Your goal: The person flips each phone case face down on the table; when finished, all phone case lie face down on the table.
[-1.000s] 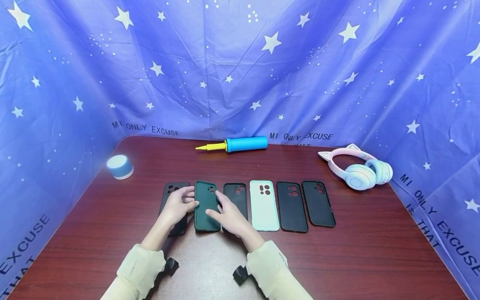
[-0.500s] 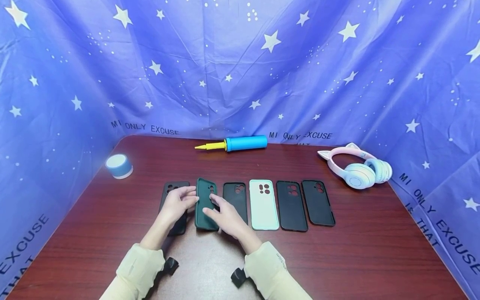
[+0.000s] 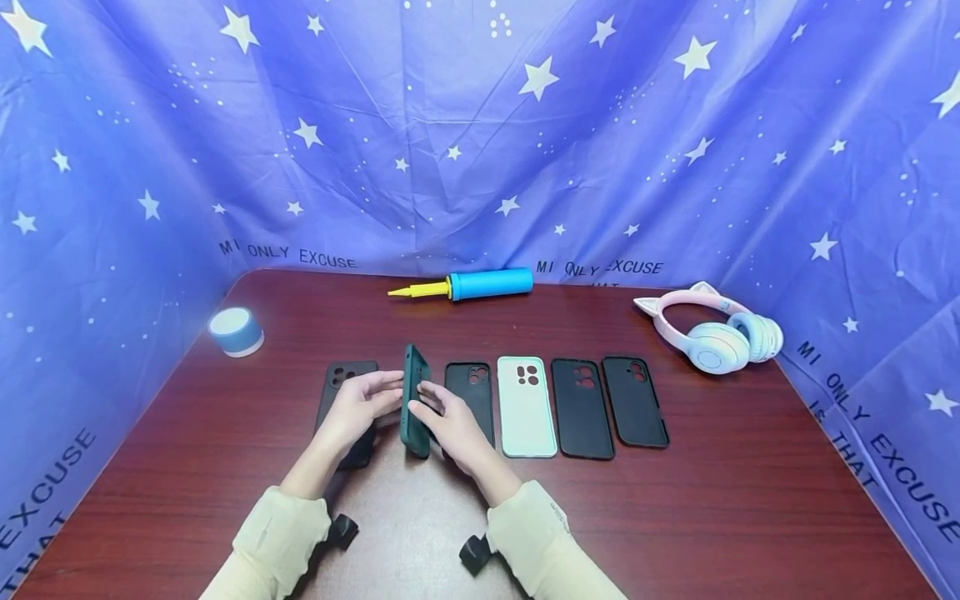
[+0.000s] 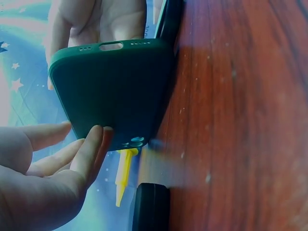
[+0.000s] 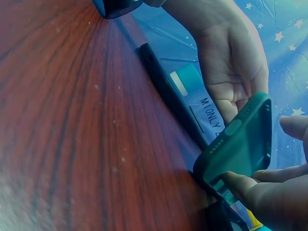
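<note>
A green phone case (image 3: 416,417) stands on its long edge between my two hands, its back turned to the left. Straight fingers of my left hand (image 3: 362,410) touch that back, as the left wrist view shows on the green surface (image 4: 113,91). From the other side my right hand (image 3: 459,423) reaches to the case's hollow face. In the right wrist view its fingers lie at the inner wall of the case (image 5: 245,144), with the thumb apart. A black phone case (image 3: 362,452) lies partly hidden under my left hand, and another black case (image 3: 478,398) lies behind my right hand.
To the right lie a pale mint case (image 3: 528,412) and two more black cases (image 3: 583,421) on the dark red table (image 3: 720,508). A blue and yellow hand pump (image 3: 491,284), cat-ear headphones (image 3: 716,346) and a blue-white cylinder (image 3: 237,332) stand farther back.
The green case has tipped up from lying nearly flat, hollow face up, onto its long edge. Both hands have closed in a little toward each other around it.
</note>
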